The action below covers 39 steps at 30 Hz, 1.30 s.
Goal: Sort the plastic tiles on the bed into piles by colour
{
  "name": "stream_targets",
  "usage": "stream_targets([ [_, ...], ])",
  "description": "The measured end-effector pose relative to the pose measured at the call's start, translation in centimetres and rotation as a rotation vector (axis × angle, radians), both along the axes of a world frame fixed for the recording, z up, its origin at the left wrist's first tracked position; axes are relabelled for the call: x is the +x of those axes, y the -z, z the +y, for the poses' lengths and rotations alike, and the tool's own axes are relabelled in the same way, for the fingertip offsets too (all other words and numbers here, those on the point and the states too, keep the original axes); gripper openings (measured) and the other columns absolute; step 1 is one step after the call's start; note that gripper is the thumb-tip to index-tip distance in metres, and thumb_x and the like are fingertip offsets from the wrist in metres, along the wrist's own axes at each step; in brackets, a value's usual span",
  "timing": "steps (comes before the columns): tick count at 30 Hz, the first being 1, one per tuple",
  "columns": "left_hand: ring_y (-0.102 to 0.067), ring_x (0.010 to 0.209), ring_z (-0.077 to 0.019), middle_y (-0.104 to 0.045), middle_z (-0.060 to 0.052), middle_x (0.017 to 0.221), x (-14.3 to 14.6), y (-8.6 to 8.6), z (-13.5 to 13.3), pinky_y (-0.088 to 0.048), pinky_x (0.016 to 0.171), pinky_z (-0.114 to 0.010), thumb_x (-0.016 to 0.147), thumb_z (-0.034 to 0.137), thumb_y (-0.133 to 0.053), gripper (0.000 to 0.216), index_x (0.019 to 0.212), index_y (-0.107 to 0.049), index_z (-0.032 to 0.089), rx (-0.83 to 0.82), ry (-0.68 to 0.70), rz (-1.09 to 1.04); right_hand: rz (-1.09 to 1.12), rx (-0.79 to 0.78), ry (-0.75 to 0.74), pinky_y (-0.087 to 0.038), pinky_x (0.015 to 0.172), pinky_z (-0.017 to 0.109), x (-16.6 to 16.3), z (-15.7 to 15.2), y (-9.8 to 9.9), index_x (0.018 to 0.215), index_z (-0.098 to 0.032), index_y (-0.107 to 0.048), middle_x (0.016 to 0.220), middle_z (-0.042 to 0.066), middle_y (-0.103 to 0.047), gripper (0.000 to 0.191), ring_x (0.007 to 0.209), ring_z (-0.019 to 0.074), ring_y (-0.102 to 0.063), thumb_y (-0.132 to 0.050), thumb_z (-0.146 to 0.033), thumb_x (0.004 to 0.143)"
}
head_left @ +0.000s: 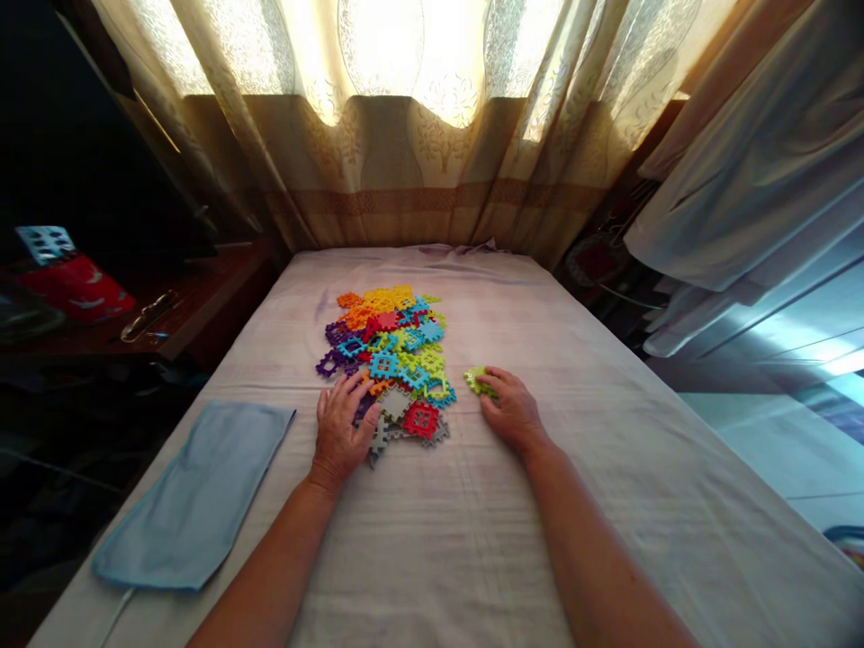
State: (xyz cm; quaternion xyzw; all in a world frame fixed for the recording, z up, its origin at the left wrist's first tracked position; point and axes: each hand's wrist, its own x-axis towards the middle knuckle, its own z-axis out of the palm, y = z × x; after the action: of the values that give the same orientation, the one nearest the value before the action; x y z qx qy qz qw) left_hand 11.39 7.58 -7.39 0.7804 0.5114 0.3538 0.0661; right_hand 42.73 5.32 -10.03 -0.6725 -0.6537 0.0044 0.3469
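A heap of coloured plastic waffle-block tiles [391, 351] lies in the middle of a bed covered with a pale sheet [472, 504]. My left hand [343, 427] rests palm down on the near left edge of the heap, fingers spread over grey and purple tiles. My right hand [511, 407] lies to the right of the heap, its fingers curled on a light green tile [476, 379] that is set apart from the rest. A red tile [421, 418] and a grey tile [395, 402] sit between the two hands.
A folded light blue cloth [195, 495] lies at the bed's left edge. A dark wooden side table [195, 301] with a red item [74, 286] stands on the left. Lit curtains [418, 135] hang behind the bed; pale fabric [742, 180] hangs at the right.
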Motion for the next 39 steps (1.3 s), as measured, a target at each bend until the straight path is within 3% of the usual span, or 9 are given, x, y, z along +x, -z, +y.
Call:
stream_targets([
  [2,-0.044,0.138,-0.0297,-0.058,-0.011,0.140,-0.1,-0.1,0.1,-0.028,0.115,-0.058,0.095,0.042,-0.044,0.039,0.125,-0.061,0.024,0.005,0.004,-0.029,0.008,0.011,-0.049,-0.048,0.101,0.042,-0.1,-0.1,0.0,0.102,-0.022,-0.073,0.121,0.009,-0.068,0.036,0.111,0.0240,-0.061,-0.054,-0.014,0.072],
  [7,-0.050,0.133,-0.0274,-0.061,-0.010,0.135,-0.4,-0.3,0.4,-0.033,0.114,-0.054,0.096,0.043,-0.043,0.037,0.121,-0.063,0.024,0.034,0.019,-0.105,-0.014,0.058,0.018,-0.046,0.101,0.047,-0.3,-0.4,-0.7,0.092,-0.021,-0.073,0.122,0.011,-0.067,0.031,0.114,0.0268,-0.060,-0.054,-0.011,0.070],
  [11,-0.048,0.134,-0.0282,-0.061,-0.011,0.135,-0.7,-0.3,0.6,-0.032,0.114,-0.055,0.096,0.043,-0.042,0.039,0.123,-0.063,0.023,0.027,0.028,-0.093,-0.079,0.148,-0.041,-0.039,0.107,0.047,-2.8,-0.5,-2.2,0.098,-0.024,-0.073,0.126,0.010,-0.065,0.024,0.120,0.0263,-0.055,-0.059,-0.020,0.078],
  [16,-0.041,0.140,-0.0301,-0.057,-0.010,0.141,-0.5,-0.4,0.3,-0.024,0.117,-0.059,0.096,0.043,-0.045,0.039,0.128,-0.060,0.025,0.049,0.111,0.036,-0.217,0.050,-0.152,-0.034,0.108,0.052,-6.2,0.2,-3.2,0.100,-0.027,-0.075,0.135,0.010,-0.061,0.021,0.130,0.0302,-0.047,-0.067,-0.029,0.081],
  [22,-0.036,0.142,-0.0328,-0.051,-0.012,0.146,0.2,-0.5,-0.2,-0.021,0.116,-0.062,0.092,0.044,-0.053,0.045,0.133,-0.058,0.026,0.063,0.202,0.160,-0.264,0.014,-0.222,-0.035,0.107,0.053,-6.6,0.6,-3.0,0.087,-0.024,-0.075,0.137,0.011,-0.060,0.011,0.134,0.0310,-0.043,-0.065,-0.029,0.086],
  [26,-0.034,0.143,-0.0343,-0.049,-0.012,0.148,0.3,-0.6,-0.4,-0.019,0.115,-0.065,0.091,0.045,-0.056,0.042,0.130,-0.061,0.029,0.024,0.233,0.209,-0.264,0.075,-0.204,-0.034,0.108,0.051,-5.8,0.1,-3.3,0.088,-0.024,-0.073,0.135,0.009,-0.061,0.014,0.134,0.0294,-0.045,-0.061,-0.029,0.089],
  [30,-0.035,0.143,-0.0337,-0.052,-0.011,0.145,0.2,-0.7,-0.4,-0.020,0.115,-0.065,0.091,0.044,-0.054,0.035,0.120,-0.067,0.029,-0.004,0.226,0.204,-0.217,0.134,-0.063,-0.035,0.108,0.048,-2.9,-0.3,-3.1,0.091,-0.025,-0.073,0.129,0.008,-0.065,0.017,0.130,0.0273,-0.049,-0.057,-0.029,0.090],
  [35,-0.038,0.142,-0.0323,-0.055,-0.009,0.143,0.0,-0.6,-0.2,-0.021,0.116,-0.063,0.092,0.042,-0.052,0.031,0.115,-0.070,0.029,-0.015,0.217,0.174,-0.180,0.097,0.117,-0.038,0.103,0.051,0.9,-0.4,-1.7,0.087,-0.023,-0.073,0.123,0.010,-0.067,0.019,0.125,0.0302,-0.052,-0.056,-0.031,0.088],
  [39,-0.040,0.140,-0.0320,-0.058,-0.009,0.140,0.0,-0.5,-0.1,-0.022,0.116,-0.063,0.093,0.042,-0.050,0.031,0.112,-0.070,0.029,-0.015,0.216,0.164,-0.183,0.062,0.154,-0.039,0.100,0.052,1.2,-0.5,-1.6,0.088,-0.022,-0.074,0.120,0.012,-0.069,0.020,0.122,0.0325,-0.054,-0.056,-0.032,0.087],
])
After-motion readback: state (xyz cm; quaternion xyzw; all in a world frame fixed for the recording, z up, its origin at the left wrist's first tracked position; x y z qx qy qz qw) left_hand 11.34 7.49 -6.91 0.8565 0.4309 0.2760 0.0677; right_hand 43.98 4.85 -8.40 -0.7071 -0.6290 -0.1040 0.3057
